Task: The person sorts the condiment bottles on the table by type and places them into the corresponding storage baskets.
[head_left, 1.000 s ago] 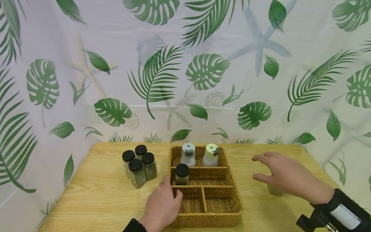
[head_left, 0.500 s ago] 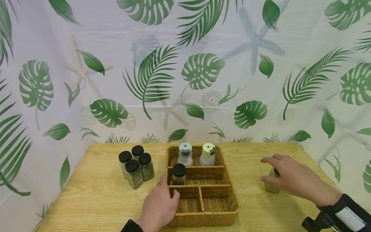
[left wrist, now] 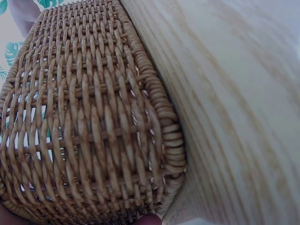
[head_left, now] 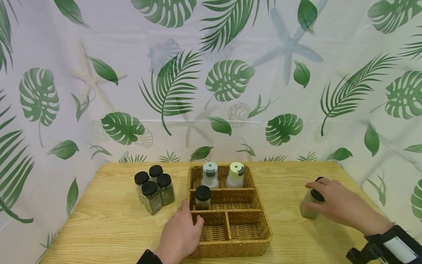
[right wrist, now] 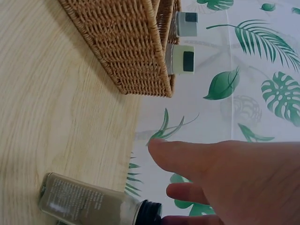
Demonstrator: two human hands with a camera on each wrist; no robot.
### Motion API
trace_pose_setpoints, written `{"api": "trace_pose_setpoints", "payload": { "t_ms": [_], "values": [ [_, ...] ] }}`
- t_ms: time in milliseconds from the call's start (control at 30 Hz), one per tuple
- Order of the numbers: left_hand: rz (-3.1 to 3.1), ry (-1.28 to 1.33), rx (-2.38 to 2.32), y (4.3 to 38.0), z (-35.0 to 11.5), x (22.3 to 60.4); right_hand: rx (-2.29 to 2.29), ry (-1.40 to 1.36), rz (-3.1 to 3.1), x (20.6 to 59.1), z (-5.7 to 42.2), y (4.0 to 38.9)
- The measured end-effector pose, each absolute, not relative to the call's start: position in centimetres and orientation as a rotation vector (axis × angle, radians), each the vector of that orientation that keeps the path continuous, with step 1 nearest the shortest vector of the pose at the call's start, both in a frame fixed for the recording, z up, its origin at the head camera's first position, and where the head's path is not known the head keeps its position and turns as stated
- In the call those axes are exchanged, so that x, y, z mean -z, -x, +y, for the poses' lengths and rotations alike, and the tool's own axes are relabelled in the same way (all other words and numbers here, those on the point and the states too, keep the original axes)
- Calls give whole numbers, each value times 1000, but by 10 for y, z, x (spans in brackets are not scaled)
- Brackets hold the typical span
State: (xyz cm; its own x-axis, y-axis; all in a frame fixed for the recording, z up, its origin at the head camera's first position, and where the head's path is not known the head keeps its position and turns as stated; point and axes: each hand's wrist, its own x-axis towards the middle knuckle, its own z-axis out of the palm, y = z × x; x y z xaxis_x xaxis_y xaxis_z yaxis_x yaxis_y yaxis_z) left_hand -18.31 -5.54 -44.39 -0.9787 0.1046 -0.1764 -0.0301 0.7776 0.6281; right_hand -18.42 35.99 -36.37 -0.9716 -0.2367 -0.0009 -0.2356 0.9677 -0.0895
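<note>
My left hand (head_left: 181, 233) grips the left wall of a divided wicker basket (head_left: 230, 250), thumb inside the near left compartment and fingers outside. The basket's woven side (left wrist: 89, 103) fills much of the left wrist view. On the right, my right hand (head_left: 341, 203) reaches over a black-lidded spice jar (head_left: 307, 209), its thumb and fingers spread around the lid. In the right wrist view the fingers are beside that jar's lid (right wrist: 149, 213), and the thumb is straight, apart from it. A second black lid (head_left: 319, 179) shows partly behind the hand.
In the basket's back compartment stand a white-capped bottle (head_left: 210, 175) and a yellow-capped bottle (head_left: 235, 175). A black-lidded jar (head_left: 202, 198) stands left in the middle compartment. Several spice jars (head_left: 152, 201) cluster left of the basket on the wooden table (head_left: 99, 227).
My right hand has moved right to the spice jar, which now shows more beside the thumb. The left hand keeps its hold on the basket. The head view has shifted slightly.
</note>
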Motion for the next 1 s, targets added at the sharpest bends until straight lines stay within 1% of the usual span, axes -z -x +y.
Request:
{"api": "trace_pose_setpoints", "payload": {
  "t_ms": [333,700,1000],
  "values": [
    [2785,-61,-996,184,-56,446,149,324,3081,369,370,191],
    [2754,-60,-1019,186,-56,446,148,422,3130,381,373,193],
    [2749,-58,-1025,185,-56,446,137,428,3169,386,372,192]
  ]
}}
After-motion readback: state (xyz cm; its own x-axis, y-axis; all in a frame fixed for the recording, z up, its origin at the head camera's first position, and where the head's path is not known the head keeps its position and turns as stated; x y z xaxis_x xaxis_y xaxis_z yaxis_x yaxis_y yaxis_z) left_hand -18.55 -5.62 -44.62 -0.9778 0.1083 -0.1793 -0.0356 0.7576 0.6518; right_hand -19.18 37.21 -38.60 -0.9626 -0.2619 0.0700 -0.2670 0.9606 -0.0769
